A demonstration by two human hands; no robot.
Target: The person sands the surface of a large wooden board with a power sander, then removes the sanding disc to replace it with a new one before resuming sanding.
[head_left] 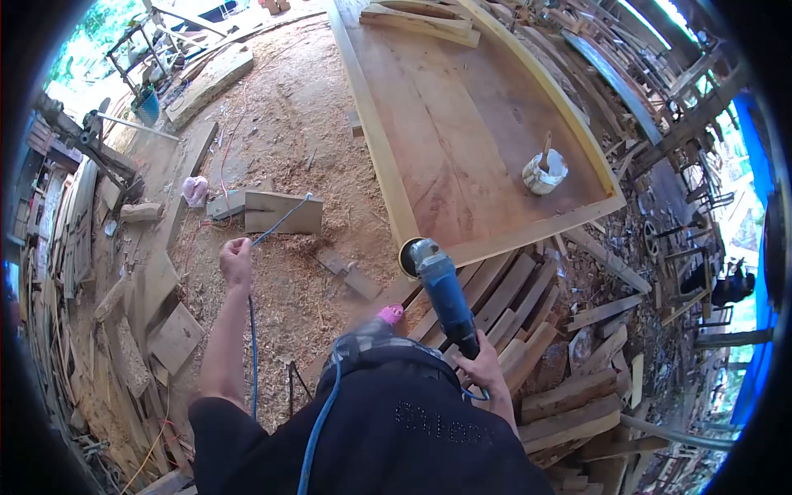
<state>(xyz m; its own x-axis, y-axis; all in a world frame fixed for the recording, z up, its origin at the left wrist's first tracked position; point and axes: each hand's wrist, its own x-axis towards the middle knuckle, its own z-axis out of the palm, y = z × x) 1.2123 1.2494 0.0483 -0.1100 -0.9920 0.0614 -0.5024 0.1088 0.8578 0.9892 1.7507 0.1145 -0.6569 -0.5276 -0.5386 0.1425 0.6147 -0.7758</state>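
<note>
The framed wooden panel (450, 124) lies ahead of you, its long axis running away and leaning slightly left. Its near-left corner is the part closest to you.

The blue grinder (446, 290) is between your right hand and that corner. Its long axis points forward and a little left, with the head at the corner and the rear grip toward you.

Inside the frame, near its right-hand near corner, a white tub (544, 175) stands well apart from the grinder.

Your right hand (485, 369) is closed around the grinder's rear grip and is the nearer hand to the tool. Your left hand (237, 257) is clenched on a blue cord (254, 355), out to the left of the panel and clear of the grinder.

The disc (407, 257) sits at the corner; whether it touches the wood cannot be told.
</note>
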